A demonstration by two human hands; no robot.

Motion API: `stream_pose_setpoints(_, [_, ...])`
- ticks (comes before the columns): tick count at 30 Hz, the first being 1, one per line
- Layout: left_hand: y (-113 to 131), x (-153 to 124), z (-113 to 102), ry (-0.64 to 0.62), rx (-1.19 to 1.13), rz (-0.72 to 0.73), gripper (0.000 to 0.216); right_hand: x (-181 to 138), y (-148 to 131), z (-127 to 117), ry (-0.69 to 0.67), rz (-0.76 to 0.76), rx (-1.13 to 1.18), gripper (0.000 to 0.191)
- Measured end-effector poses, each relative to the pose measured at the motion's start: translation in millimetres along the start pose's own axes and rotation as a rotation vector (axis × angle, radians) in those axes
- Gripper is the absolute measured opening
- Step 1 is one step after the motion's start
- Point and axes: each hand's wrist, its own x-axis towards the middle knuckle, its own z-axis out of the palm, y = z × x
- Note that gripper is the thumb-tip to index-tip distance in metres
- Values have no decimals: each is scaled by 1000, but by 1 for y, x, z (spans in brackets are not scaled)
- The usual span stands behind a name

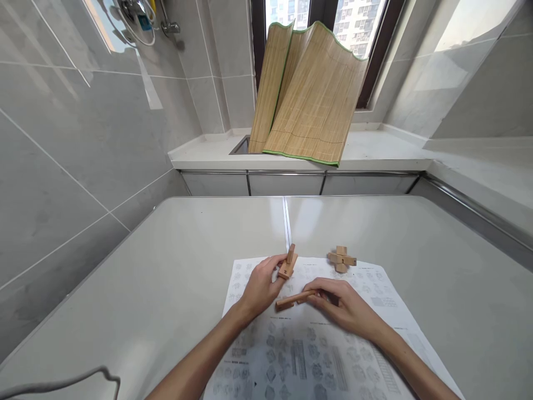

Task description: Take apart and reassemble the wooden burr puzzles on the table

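My left hand (264, 281) is closed on a couple of small wooden puzzle pieces (287, 268), which stick up past the fingertips; a dark mark shows on one. To its right, my right hand (339, 300) pinches the end of a notched wooden puzzle piece (287, 303) that points left, just above the paper. Both hands are over a large printed instruction sheet (283, 339) covered with small diagrams of block shapes. Beyond the right hand, an assembled cross-shaped wooden puzzle (341, 259) rests at the sheet's far edge.
The pale table (175, 266) has a seam down its middle. Behind it runs a white counter (383, 147) with a folded bamboo mat (314, 94) leaning by the window. A grey cable (62, 383) lies at the lower left. Grey tiled walls (104, 139) flank both sides.
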Motion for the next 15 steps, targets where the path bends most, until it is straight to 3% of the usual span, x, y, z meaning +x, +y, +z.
stream_pose_setpoints(11, [7, 4, -3, 67, -391, -227, 32, 1, 5, 7, 72, -56, -115, 22])
stream_pose_setpoints(15, [5, 4, -1, 38, -550, -205, 32, 2, 7, 11, 76, -106, -132, 22])
